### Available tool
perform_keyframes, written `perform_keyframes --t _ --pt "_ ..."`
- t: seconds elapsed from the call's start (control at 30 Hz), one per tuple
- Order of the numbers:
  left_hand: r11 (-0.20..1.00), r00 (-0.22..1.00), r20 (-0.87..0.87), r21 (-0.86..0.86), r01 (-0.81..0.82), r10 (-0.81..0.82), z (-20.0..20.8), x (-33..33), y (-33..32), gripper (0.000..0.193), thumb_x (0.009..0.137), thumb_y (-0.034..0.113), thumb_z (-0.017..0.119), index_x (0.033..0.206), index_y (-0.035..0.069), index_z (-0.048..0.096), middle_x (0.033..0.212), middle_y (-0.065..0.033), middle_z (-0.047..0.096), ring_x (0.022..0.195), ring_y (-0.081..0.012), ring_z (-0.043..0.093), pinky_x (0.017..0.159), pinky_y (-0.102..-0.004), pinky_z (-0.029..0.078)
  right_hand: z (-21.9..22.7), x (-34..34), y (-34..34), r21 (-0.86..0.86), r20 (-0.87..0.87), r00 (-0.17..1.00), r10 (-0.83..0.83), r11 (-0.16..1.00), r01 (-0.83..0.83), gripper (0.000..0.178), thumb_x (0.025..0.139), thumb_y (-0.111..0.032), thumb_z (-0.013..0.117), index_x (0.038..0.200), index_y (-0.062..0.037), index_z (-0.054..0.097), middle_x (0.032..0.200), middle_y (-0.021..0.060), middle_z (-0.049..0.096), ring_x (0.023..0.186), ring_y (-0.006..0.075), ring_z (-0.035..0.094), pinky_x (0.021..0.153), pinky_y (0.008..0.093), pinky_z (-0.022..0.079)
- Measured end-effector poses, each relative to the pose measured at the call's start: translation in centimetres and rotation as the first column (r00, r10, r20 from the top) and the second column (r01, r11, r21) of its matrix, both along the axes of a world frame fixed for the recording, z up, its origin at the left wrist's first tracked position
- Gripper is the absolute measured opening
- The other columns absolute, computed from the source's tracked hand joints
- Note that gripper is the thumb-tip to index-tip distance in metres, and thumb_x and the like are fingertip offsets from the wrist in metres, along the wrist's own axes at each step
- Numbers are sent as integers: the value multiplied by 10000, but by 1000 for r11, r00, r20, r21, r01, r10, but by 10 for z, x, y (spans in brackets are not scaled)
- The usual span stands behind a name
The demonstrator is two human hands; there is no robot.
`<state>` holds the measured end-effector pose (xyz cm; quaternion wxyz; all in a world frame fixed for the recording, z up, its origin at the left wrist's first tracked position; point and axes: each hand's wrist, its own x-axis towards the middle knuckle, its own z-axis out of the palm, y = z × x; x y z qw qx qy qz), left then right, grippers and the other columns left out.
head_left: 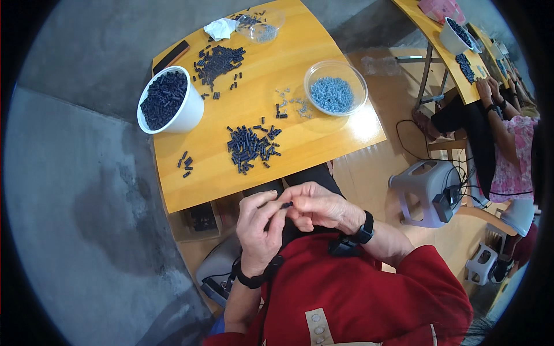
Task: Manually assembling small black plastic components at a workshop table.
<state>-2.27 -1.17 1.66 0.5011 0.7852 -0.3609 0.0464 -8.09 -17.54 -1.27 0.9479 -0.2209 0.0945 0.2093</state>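
Just off the desk's near edge, the left grip and right grip pinched a black piece, seemingly mid-adjustment, the next move likely calling for steady control.

A yellow wooden worktop is covered in several places with small parts. A near heap of black pieces is spread close to the front edge, and a small black group is scattered to its left. A far heap of black pieces is seen beyond. A white bucket is stood at the left edge, near a dark flat object. Loose pale bits are strewn beside a clear round tub; a crumpled white tissue is placed beside a second clear tub.
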Motion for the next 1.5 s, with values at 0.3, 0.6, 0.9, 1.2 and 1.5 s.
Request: perform_keyframes --t 0.3,0.6,0.9,1.2,1.5 --pt "984 977 116 59 171 -177 -1 -1 1 205 765 19 719 967 15 683 1170 -137 627 1094 -327 592 913 -420 452 -19 1 5 142 125 979 164 973 -181 168 875 -163 747 925 -44 639 632 -48 494 449 26 325 413 202 230" --pt "953 938 251 249 174 -237 1 1 10 188 717 42 708 893 1 654 1129 -107 627 1150 -315 557 889 -466 405 -8 1 -1 -293 -32 973 230 928 -229 249 821 -233 810 812 -51 641 631 -43 539 464 30 410 411 195 280" --pt "939 955 159 280 200 -251 -4 -7 18 158 730 43 720 873 29 656 1149 -113 634 1186 -345 543 925 -486 402 -35 -16 9 -57 -7 968 252 966 -252 195 883 -190 746 917 -27 643 635 -79 453 477 13 279 416 196 183" --pt "938 958 180 309 159 -221 -2 -9 15 154 757 14 663 910 19 654 1219 -119 610 1218 -370 511 993 -512 370 7 -14 -3 -169 1 966 257 952 -254 203 941 -218 682 895 -49 580 608 -91 382 471 11 299 413 201 210" --pt "934 949 176 295 202 -261 2 -17 9 127 800 15 659 924 14 632 1200 -145 600 1204 -388 515 987 -521 389 -28 -19 10 -52 121 973 197 980 -192 264 873 -233 753 831 -58 560 599 -82 415 446 6 323 384 187 196"
